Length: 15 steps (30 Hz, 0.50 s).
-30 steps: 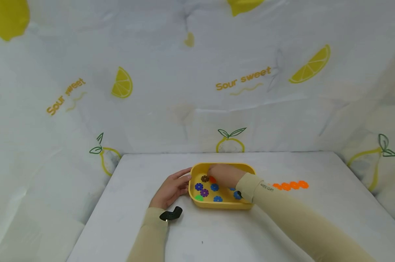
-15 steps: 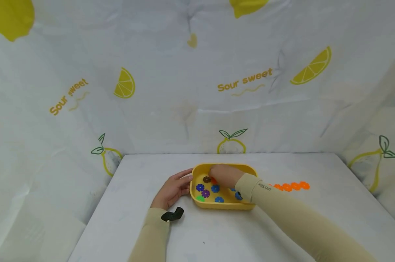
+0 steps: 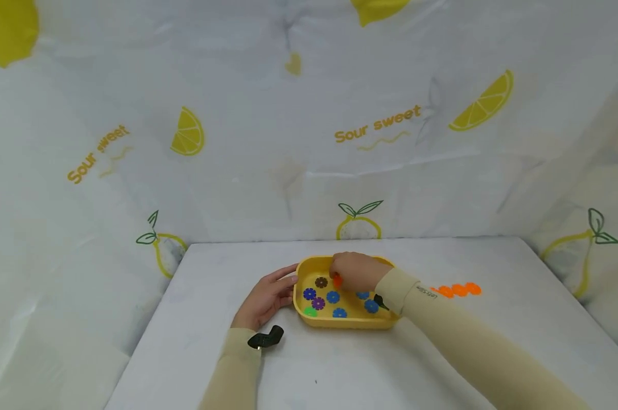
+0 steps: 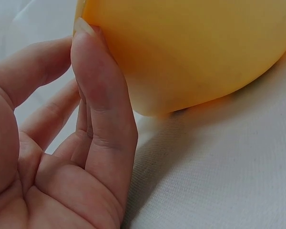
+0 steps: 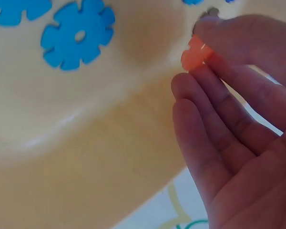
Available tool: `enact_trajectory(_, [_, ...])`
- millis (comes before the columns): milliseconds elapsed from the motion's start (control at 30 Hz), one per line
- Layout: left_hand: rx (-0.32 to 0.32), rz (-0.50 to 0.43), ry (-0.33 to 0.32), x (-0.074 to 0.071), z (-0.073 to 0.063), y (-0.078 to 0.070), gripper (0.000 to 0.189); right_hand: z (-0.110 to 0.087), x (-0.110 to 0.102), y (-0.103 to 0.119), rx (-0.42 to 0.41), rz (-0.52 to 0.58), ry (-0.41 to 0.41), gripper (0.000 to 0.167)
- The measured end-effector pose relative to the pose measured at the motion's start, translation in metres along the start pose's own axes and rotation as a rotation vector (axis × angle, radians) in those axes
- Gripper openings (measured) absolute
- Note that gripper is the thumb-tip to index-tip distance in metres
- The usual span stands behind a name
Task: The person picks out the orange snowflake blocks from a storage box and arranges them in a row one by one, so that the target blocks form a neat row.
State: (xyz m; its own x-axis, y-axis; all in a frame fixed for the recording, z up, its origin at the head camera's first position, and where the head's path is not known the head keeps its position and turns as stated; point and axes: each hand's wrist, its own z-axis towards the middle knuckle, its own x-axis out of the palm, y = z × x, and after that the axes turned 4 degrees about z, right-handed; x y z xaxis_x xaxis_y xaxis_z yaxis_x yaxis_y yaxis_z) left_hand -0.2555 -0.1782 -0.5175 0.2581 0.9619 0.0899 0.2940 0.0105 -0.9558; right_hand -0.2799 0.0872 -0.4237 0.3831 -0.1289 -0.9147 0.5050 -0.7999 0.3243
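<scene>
A yellow plastic tray (image 3: 340, 323) stands on the white table. Between thumb and fingers, my right hand (image 3: 357, 271) pinches an orange notched, flower-shaped disc (image 5: 194, 53), held inside the tray toward its back. My left hand (image 3: 264, 299) rests against the tray's left end; its fingers (image 4: 102, 90) touch the outer wall near the rim. Lying in the tray are a brown disc (image 3: 321, 282), a purple disc (image 3: 318, 303), a green disc (image 3: 310, 311) and several blue discs (image 5: 78, 36). My right hand and sleeve hide part of the tray's right side.
To the right of the tray lies a row of orange discs (image 3: 458, 290), partly covered by the right sleeve. Behind the table (image 3: 211, 262) hangs a white lemon-print cloth (image 3: 268, 188). Both wrists wear a dark device (image 3: 266, 337).
My right hand has lifted a little and moved slightly right with the orange disc pinched in it. My left hand stays at the tray's left end. The head view has shifted slightly.
</scene>
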Motion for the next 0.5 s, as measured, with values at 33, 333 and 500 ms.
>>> enact_trajectory(33, [-0.003, 0.000, -0.002, 0.000, -0.001, 0.000, 0.061, -0.002, -0.002, 0.000, 0.007, 0.015, 0.002, 0.020])
enact_trajectory(333, [0.011, -0.008, -0.014, -0.003, -0.002, 0.001, 0.058, -0.004, -0.013, -0.016, -0.010, 0.088, 0.004, 0.023])
enact_trajectory(500, [0.005, -0.023, -0.006, 0.000, 0.002, 0.001, 0.058, -0.013, -0.018, -0.027, -0.012, 0.119, -0.020, 0.023])
